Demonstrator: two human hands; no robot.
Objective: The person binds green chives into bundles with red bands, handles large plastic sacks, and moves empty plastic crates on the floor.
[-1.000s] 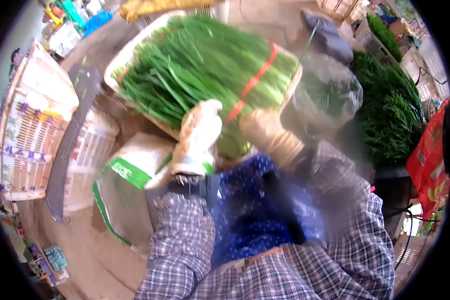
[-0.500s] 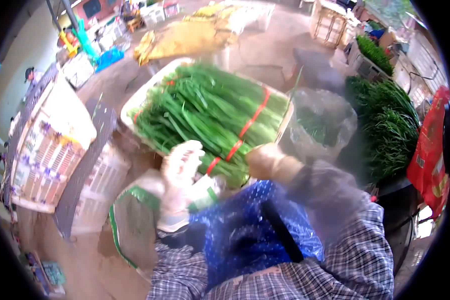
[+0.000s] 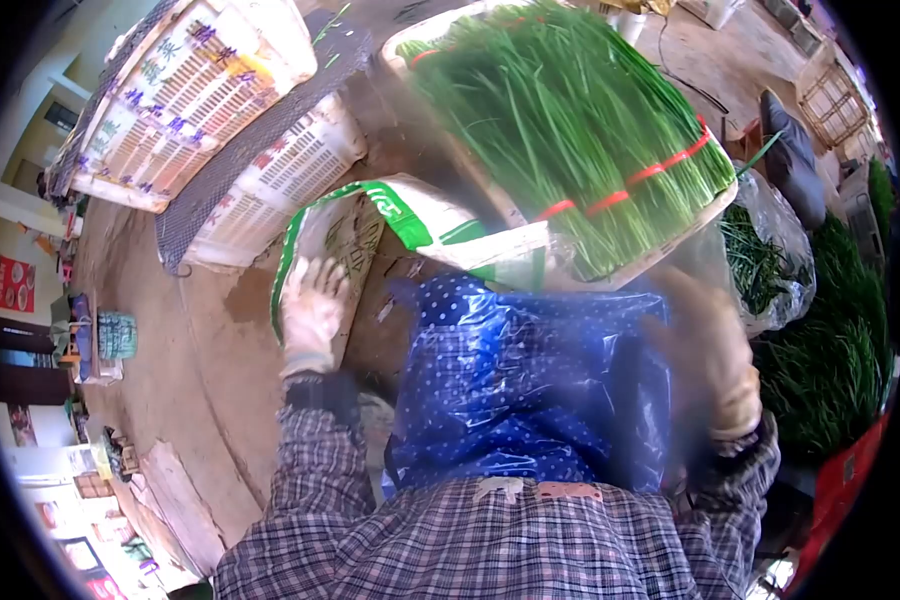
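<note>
My left hand (image 3: 312, 305), in a pale glove, hangs over the open mouth of a white sack (image 3: 355, 240) with a green edge. Its fingers are spread and nothing shows in them; whether they touch the sack I cannot tell. My right hand (image 3: 705, 345), also gloved, is smeared by motion beside my blue dotted apron (image 3: 530, 370), so its fingers cannot be made out. In front of me, bundles of long green chives (image 3: 560, 110) tied with red bands lie in a white crate (image 3: 690, 225).
White plastic crates (image 3: 205, 105) stand at the left with dark mesh on them. At the right are a clear plastic bag (image 3: 785, 250) with loose greens and a dark green heap (image 3: 830, 330). A red bag (image 3: 840, 490) lies beyond my right arm.
Both hands have come away from the chives: the left out to the left over the sack, the right back beside the apron. My view has swung down and left.
</note>
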